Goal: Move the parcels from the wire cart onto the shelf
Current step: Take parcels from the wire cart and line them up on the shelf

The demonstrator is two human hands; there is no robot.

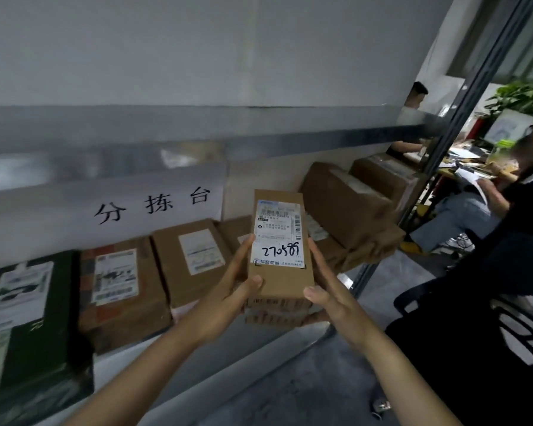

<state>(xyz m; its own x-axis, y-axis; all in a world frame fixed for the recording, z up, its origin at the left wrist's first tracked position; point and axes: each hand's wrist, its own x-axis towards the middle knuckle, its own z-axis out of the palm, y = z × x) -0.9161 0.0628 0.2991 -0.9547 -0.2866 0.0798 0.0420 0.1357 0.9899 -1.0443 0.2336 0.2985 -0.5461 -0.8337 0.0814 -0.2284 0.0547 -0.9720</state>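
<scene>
I hold a narrow brown parcel (279,272) with a white label and handwritten digits, lifted above the front edge of the white shelf (142,373). My left hand (228,299) grips its left side, thumb on top near the close end. My right hand (330,290) holds the right side, index finger stretched along the edge, thumb on top. The shelf carries a row of parcels: a dark green box (28,318), a brown box with red patches (120,290) and a plain brown box (191,259). The wire cart is out of view.
Larger brown boxes (345,204) are stacked at the shelf's right end, against a metal post (443,149) of a glass partition. A paper sign (154,204) hangs on the wall behind. People sit at desks at the right (462,216). A black shape (474,348) fills the lower right.
</scene>
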